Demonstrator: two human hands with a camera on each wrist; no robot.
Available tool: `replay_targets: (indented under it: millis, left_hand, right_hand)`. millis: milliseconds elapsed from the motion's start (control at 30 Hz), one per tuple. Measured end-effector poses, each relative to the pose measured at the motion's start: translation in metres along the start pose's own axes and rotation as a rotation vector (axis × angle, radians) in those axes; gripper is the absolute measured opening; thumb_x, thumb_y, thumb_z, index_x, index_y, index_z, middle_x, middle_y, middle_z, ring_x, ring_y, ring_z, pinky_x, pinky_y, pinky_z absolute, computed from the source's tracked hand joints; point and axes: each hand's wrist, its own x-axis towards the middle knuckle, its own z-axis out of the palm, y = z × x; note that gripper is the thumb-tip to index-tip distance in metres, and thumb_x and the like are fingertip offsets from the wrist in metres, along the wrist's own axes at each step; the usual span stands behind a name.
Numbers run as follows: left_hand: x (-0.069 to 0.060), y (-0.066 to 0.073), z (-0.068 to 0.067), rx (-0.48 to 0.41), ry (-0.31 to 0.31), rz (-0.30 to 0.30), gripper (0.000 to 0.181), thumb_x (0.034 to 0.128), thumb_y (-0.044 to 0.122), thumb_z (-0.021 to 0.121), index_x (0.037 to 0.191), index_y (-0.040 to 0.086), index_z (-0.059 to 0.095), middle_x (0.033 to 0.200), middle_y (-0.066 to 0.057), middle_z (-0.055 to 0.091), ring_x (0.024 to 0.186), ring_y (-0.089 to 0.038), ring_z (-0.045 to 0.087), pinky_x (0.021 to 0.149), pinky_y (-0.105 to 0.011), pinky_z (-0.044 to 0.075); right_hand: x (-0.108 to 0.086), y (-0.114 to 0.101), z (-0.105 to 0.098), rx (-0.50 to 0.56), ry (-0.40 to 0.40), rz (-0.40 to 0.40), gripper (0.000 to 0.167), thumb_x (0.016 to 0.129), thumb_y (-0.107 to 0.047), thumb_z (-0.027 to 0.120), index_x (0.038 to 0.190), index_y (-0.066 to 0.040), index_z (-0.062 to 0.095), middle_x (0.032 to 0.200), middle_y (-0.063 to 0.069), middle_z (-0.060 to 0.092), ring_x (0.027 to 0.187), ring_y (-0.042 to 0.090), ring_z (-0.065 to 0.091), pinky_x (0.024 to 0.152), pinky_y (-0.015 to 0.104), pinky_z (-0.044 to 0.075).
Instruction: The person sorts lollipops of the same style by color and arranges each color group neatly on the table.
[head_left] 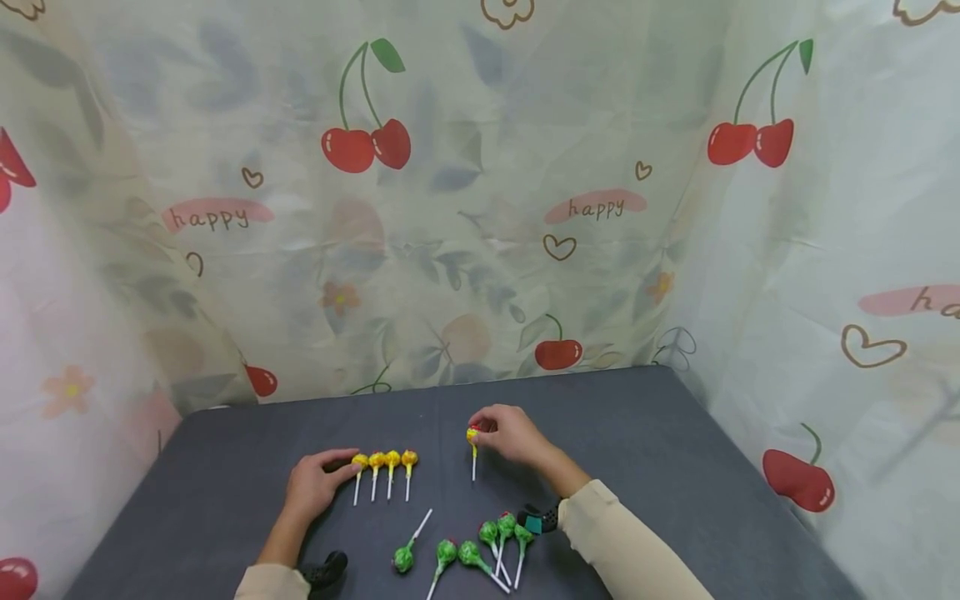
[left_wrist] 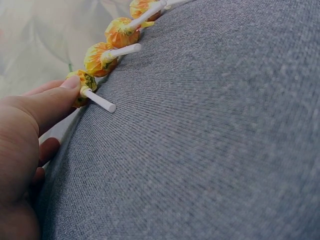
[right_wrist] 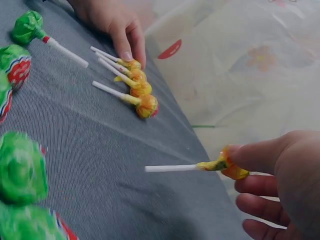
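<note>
Several yellow-wrapped lollipops (head_left: 393, 459) lie in a row left of the table's middle, heads away from me and white sticks toward me. My left hand (head_left: 311, 487) pinches the head of the leftmost yellow lollipop (left_wrist: 85, 80) between thumb and finger. Right of the row, my right hand (head_left: 513, 433) holds another yellow lollipop (right_wrist: 235, 171) by its head, with the stick pointing toward me in the head view. In the right wrist view, that lollipop appears raised off the cloth. Part of its head is hidden behind my thumb.
Nearer to me, several green lollipops lie scattered, one green lollipop (head_left: 403, 558) with its stick pointing away and a cluster of green lollipops (head_left: 506, 525) beside my right wrist. Dark grey cloth (head_left: 600, 417) covers the table. A printed curtain (head_left: 480, 275) hangs around its back and sides.
</note>
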Motion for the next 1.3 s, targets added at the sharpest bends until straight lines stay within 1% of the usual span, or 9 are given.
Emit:
replay_targets:
  millis: [100,167,433,667,767,900,1033,1300]
  left_hand:
    - [0.001,0.001,0.000,0.002,-0.008,-0.013,0.036,0.0851,0.035,0.076,0.114,0.014,0.074,0.117,-0.013,0.068,0.114,-0.038,0.057,0.096,-0.057,0.041]
    - [0.002,0.001,0.000,0.000,-0.013,-0.016,0.037,0.0849,0.037,0.075,0.114,0.014,0.074,0.118,-0.013,0.068,0.114,-0.038,0.057,0.096,-0.057,0.041]
    - [0.000,0.002,0.000,-0.003,-0.006,-0.006,0.034,0.0857,0.032,0.076,0.114,0.014,0.075,0.117,-0.013,0.068,0.113,-0.038,0.058,0.096,-0.057,0.041]
    - [-0.001,0.003,0.000,-0.007,-0.004,-0.003,0.033,0.0861,0.031,0.075,0.114,0.014,0.074,0.118,-0.014,0.067,0.113,-0.038,0.057,0.096,-0.057,0.041]
    - [-0.002,0.003,0.000,-0.010,-0.006,-0.003,0.033,0.0862,0.031,0.075,0.114,0.014,0.074,0.118,-0.014,0.067,0.114,-0.038,0.057,0.096,-0.057,0.041]
    - [-0.001,0.002,-0.001,-0.014,-0.007,-0.002,0.033,0.0863,0.032,0.075,0.114,0.014,0.074,0.118,-0.013,0.067,0.114,-0.038,0.057,0.096,-0.057,0.041]
    - [-0.001,0.002,-0.001,-0.015,-0.009,-0.007,0.034,0.0859,0.033,0.075,0.114,0.014,0.074,0.117,-0.013,0.068,0.114,-0.038,0.057,0.096,-0.057,0.041]
    - [0.000,0.001,0.000,-0.023,-0.017,-0.013,0.035,0.0861,0.034,0.075,0.115,0.014,0.074,0.118,-0.014,0.067,0.114,-0.038,0.057,0.097,-0.057,0.040]
  right_hand:
    - [0.006,-0.001,0.007,0.032,0.024,0.000,0.017,0.086,-0.014,0.075,0.102,-0.010,0.073,0.082,-0.006,0.062,0.073,0.010,0.056,0.061,0.025,0.049]
    - [0.009,-0.002,0.013,0.046,0.025,0.010,0.017,0.086,-0.015,0.075,0.102,-0.010,0.073,0.082,-0.006,0.063,0.072,0.009,0.056,0.061,0.024,0.049]
    - [0.021,-0.004,0.039,0.055,-0.017,0.056,0.018,0.082,-0.018,0.079,0.097,-0.012,0.074,0.079,-0.008,0.062,0.070,0.008,0.054,0.063,0.024,0.046]
    - [0.027,-0.009,0.058,0.095,-0.038,0.097,0.015,0.081,-0.018,0.081,0.093,-0.012,0.074,0.074,-0.009,0.062,0.062,0.007,0.054,0.057,0.023,0.047]
    - [0.027,-0.010,0.064,0.106,-0.026,0.103,0.014,0.080,-0.019,0.081,0.090,-0.012,0.074,0.071,-0.009,0.062,0.060,0.006,0.054,0.055,0.022,0.046]
    - [0.028,-0.012,0.071,0.116,0.012,0.113,0.014,0.079,-0.020,0.082,0.087,-0.012,0.074,0.069,-0.009,0.061,0.060,0.006,0.052,0.055,0.022,0.044]
    - [0.029,-0.014,0.077,0.118,0.038,0.136,0.012,0.079,-0.020,0.081,0.087,-0.013,0.075,0.069,-0.010,0.060,0.062,0.005,0.052,0.057,0.022,0.043]
    - [0.027,-0.015,0.084,0.114,0.070,0.151,0.012,0.081,-0.023,0.080,0.088,-0.015,0.075,0.072,-0.011,0.061,0.065,0.006,0.053,0.060,0.023,0.044]
